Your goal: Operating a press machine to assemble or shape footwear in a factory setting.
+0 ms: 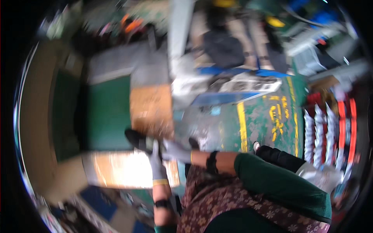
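Note:
Both of my hands wear grey gloves with yellow cuffs and meet near the middle of the view. Between them is a dark shoe [138, 140], blurred by motion, its rounded black end pointing to the far left. My left hand [157, 165] reaches up from below, fingers closed at the shoe's near end. From the right, my right hand [175, 151] comes to the same end, its fingers closed against it. How the fingertips lie is smeared. Under and beyond the hands is a brown cardboard sheet [151, 103] on the work surface.
A shiny, brown-taped surface [120, 169] lies at the near left, beside a green panel [108, 112]. Ahead, a person in dark clothes sits behind a blue-and-white tray [233, 87]. At the right stand red and silver racks [326, 132] and another person's dark-clad leg [279, 155].

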A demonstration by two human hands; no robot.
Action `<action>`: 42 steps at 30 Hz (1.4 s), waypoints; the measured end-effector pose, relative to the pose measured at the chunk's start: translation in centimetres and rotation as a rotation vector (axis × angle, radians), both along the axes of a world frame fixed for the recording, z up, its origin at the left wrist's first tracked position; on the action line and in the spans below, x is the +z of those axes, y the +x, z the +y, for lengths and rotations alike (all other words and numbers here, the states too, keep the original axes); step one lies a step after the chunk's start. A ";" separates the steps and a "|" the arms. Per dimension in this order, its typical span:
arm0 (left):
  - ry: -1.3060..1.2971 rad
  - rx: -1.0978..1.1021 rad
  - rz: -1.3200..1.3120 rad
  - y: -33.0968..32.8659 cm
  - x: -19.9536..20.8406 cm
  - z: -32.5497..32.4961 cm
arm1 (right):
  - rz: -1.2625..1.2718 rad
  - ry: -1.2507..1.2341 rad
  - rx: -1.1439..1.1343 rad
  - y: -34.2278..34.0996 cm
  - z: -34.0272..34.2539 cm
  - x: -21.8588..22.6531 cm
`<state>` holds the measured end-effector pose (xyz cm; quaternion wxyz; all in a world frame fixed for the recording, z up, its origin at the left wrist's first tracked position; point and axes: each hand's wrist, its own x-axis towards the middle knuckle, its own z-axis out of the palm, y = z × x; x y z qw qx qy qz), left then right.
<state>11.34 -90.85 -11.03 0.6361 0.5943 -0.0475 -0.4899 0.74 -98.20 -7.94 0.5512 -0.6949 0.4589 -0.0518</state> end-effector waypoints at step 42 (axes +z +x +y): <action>-0.328 -0.571 -0.786 -22.6 16.4 -45.1 | -0.161 -0.856 -0.352 -24.3 -40.3 11.3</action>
